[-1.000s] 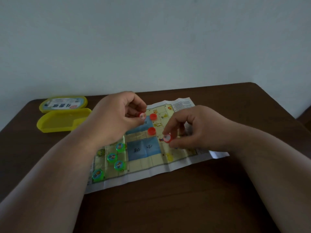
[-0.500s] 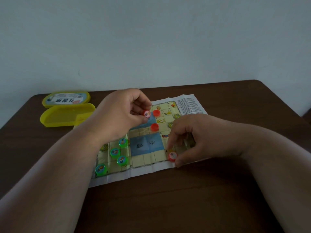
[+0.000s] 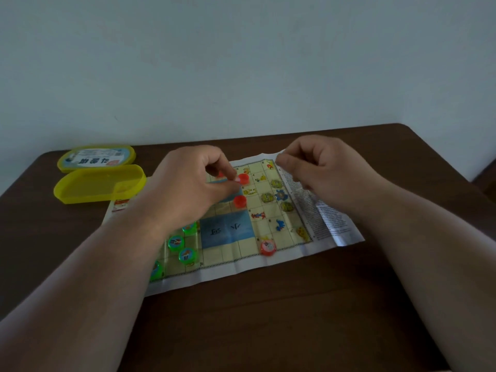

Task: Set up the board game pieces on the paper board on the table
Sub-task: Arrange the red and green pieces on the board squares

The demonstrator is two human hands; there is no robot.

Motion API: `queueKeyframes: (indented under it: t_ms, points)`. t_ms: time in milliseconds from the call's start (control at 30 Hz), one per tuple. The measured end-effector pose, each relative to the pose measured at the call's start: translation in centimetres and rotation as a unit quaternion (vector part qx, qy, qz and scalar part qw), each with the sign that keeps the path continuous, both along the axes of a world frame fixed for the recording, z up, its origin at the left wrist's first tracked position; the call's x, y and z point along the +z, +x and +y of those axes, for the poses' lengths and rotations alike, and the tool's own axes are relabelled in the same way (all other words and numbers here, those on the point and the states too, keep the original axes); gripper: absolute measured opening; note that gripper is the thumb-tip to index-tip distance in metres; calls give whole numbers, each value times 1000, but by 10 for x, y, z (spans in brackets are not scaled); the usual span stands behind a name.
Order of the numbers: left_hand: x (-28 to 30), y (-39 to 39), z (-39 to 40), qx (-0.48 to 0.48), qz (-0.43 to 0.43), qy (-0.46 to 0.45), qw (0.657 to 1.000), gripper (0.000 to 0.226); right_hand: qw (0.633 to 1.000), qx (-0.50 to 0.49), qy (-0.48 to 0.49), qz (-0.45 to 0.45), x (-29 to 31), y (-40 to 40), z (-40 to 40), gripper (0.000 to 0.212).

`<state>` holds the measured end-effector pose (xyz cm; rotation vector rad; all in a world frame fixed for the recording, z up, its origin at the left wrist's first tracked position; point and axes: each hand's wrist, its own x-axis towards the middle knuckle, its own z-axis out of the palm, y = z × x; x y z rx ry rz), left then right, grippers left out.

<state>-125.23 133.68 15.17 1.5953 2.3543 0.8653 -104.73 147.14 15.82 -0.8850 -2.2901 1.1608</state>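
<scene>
You are pinching a small red round plastic game piece (image 3: 237,179) between thumb and fingertips of your left hand (image 3: 188,189), holding it over the far middle of the creased paper board (image 3: 271,210), whose long axis is running left to right across the dark wooden table (image 3: 268,318). The unfilled animal squares are lying to the piece's right, nearer your right hand (image 3: 322,167), which is hovering loosely curled over the far right corner; whether it is holding anything I cannot tell. Three red discs and four green discs (image 3: 175,242) are sitting on the board. The yellow oval plastic case (image 3: 99,186) and its labelled lid (image 3: 96,158), far left, are looking empty.
</scene>
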Motion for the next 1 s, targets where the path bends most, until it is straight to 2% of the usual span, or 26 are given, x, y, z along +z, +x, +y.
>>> queueKeyframes:
  t_ms: [100, 200, 367, 467, 600, 733, 833, 1000]
  points:
    - [-5, 9, 4, -6, 6, -16, 1000, 16, 997, -44, -58, 36, -4, -1, 3, 22]
    - [-10, 13, 7, -24, 24, -47, 998, 16, 996, -51, -75, 22, -9, -4, 4, 23]
    - [-8, 9, 8, -50, 57, -51, 996, 23, 998, -47, -51, -2, -12, -6, 5, 23]
    - [-3, 7, 2, -41, 28, -49, 998, 20, 997, -55, -49, 17, -13, -5, 5, 23]
    - [-2, 9, -1, -48, 53, -113, 991, 34, 998, -48, 29, 20, -14, -8, 4, 19]
    - [-1, 10, -1, -44, 32, -91, 994, 27, 997, -33, 63, 10, -13, -16, 4, 12]
    - [4, 7, -2, -23, -26, -31, 999, 16, 993, 9, 105, -48, -6, -27, 5, 10]
    - [7, -5, 0, -6, -80, 15, 997, 18, 953, 113, 168, -227, 4, -55, 9, 34]
